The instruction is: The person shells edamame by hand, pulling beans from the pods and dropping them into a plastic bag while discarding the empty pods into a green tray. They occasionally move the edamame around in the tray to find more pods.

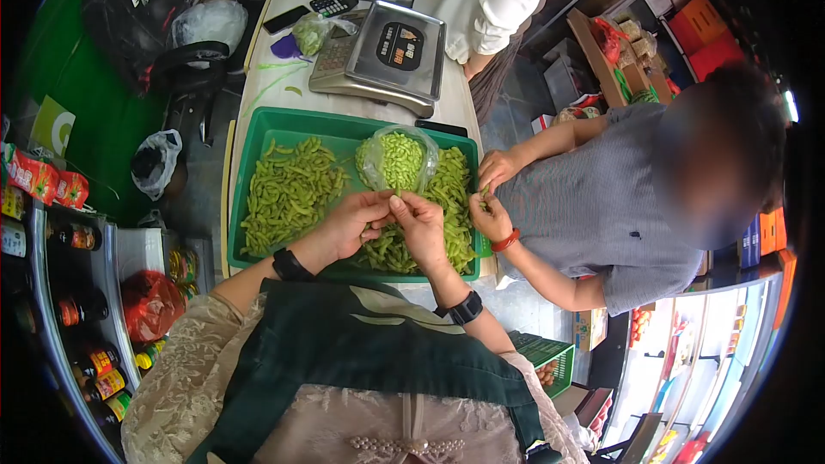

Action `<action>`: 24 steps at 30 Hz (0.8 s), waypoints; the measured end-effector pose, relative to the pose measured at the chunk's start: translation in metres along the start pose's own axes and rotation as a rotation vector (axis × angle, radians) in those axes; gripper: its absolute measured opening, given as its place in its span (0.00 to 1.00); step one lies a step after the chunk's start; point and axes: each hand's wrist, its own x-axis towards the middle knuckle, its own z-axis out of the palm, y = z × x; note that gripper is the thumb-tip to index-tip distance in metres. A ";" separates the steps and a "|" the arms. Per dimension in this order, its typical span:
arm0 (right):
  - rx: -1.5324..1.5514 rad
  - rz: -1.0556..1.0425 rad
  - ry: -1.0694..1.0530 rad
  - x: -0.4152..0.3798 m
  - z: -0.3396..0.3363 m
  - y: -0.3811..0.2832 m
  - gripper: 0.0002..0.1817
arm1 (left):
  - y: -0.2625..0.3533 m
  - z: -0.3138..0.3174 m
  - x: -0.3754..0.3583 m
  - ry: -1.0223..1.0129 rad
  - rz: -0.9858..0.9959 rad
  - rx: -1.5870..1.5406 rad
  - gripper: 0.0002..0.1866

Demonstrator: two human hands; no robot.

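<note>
Shelling is looking like our step in hand. Over the middle of the tray [314, 121], our left hand [351, 223] and right hand [423, 232] are meeting, each grip seemingly pinching the same pod [397, 192] between thumb and forefinger, though only a small green bit is showing. Just beyond, toward the tray's far rim, an open clear bag [370, 165] is sitting inside and holding loose beans [400, 157]. Whole pods [288, 198] are lying heaped in the tray's left part, and more are filling its right part. At the tray's right rim, a co-worker's hands [492, 217] are working close together. Beyond the tray's far side, a scale [402, 50] is standing on the worktop [262, 64]. We are judging that the next move is calling for a squeeze above the bag's mouth, keeping beans from scattering among whole pods.
</note>
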 end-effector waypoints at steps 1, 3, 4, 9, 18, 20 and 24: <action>-0.157 -0.063 0.004 -0.001 -0.004 -0.001 0.08 | 0.000 -0.001 0.000 0.000 -0.001 0.003 0.05; -0.593 -0.232 0.027 -0.004 -0.013 -0.007 0.08 | 0.002 0.000 -0.002 0.040 0.113 0.298 0.10; -1.031 -0.402 0.047 -0.005 -0.015 -0.010 0.09 | 0.003 0.002 -0.003 0.041 0.114 0.299 0.10; -1.163 -0.582 -0.036 -0.009 -0.013 -0.017 0.11 | 0.012 0.001 -0.003 -0.105 0.157 0.565 0.12; -1.114 -0.610 -0.044 -0.014 -0.019 -0.027 0.12 | 0.024 0.006 -0.013 -0.286 0.010 0.300 0.09; -1.108 -0.623 -0.044 -0.014 -0.019 -0.029 0.12 | 0.020 0.002 -0.011 -0.300 0.032 0.297 0.09; -1.140 -0.607 0.001 -0.016 -0.015 -0.025 0.11 | 0.011 0.004 -0.010 -0.224 0.074 0.248 0.09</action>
